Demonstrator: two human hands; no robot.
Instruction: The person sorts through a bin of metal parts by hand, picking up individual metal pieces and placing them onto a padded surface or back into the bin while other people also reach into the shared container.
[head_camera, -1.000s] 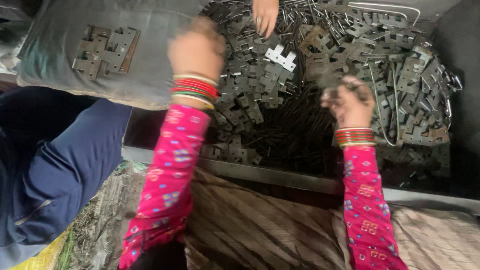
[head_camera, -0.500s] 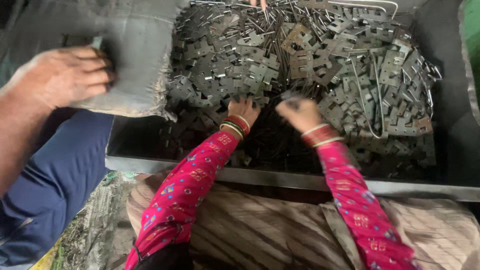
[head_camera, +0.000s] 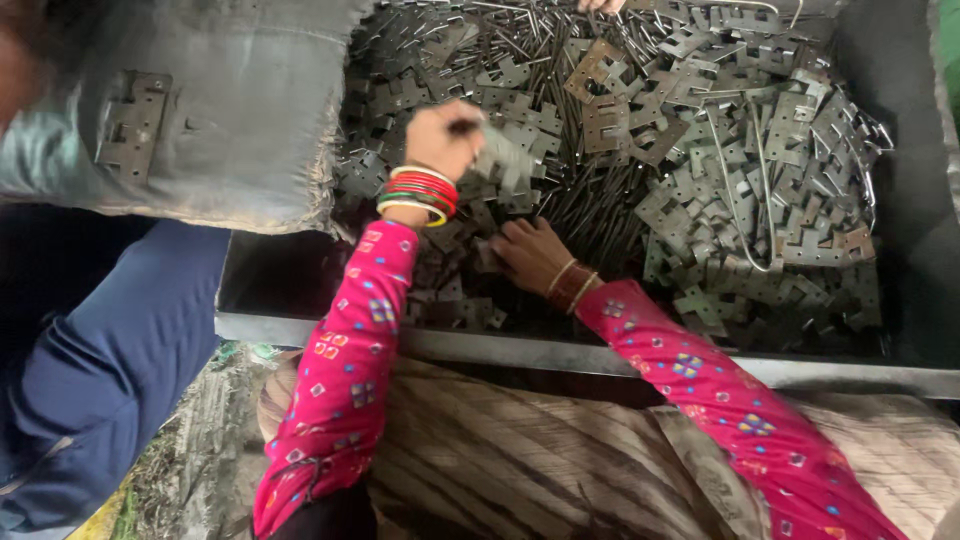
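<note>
A: Left hand (head_camera: 440, 135)?
B: Raised above the metal tray (head_camera: 560, 352), clenched around a small stack of flat metal stampings (head_camera: 505, 165); red and green bangles at the wrist.

A: Right hand (head_camera: 528, 255)?
B: Low inside the tray, near its front rim, fingers spread and pressed into the heap of notched metal pieces (head_camera: 720, 190); cannot tell whether gripping any.

A: Around the tray?
B: Grey sack (head_camera: 230, 110) draped over the tray's left end, one stamping lying on top. Blue sleeve (head_camera: 110, 370) of another person below the sack, left of the tray.
</note>
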